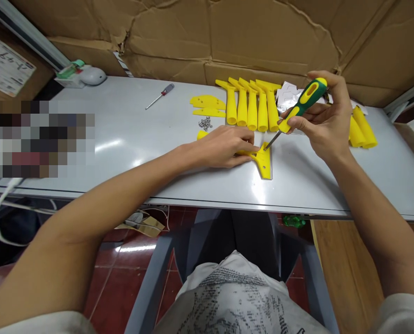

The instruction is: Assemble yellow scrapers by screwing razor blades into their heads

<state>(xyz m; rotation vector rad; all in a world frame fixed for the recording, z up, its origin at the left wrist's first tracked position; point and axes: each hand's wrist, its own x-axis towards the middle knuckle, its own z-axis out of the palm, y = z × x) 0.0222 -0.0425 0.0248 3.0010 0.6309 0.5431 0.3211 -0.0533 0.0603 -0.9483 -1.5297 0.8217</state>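
A yellow scraper point(263, 163) lies on the white table, its wide head to the right with a thin blade along the edge. My left hand point(227, 144) is closed around its handle and presses it down. In my right hand point(327, 116) is a green and yellow screwdriver point(306, 103), tilted, with its tip at a screw spot on the scraper head. Just beyond my left hand sit a small heap of screws point(205, 123) and flat yellow plates point(208, 104). Several yellow scraper handles point(242, 104) stand in a row behind the scraper.
A second screwdriver point(160, 96) with a grey handle lies at the back left of the table point(123, 120). More yellow handles point(362, 127) lie to the right, beyond my right wrist. White packaging point(287, 95) is at the back. A cardboard wall point(207, 37) closes off the rear.
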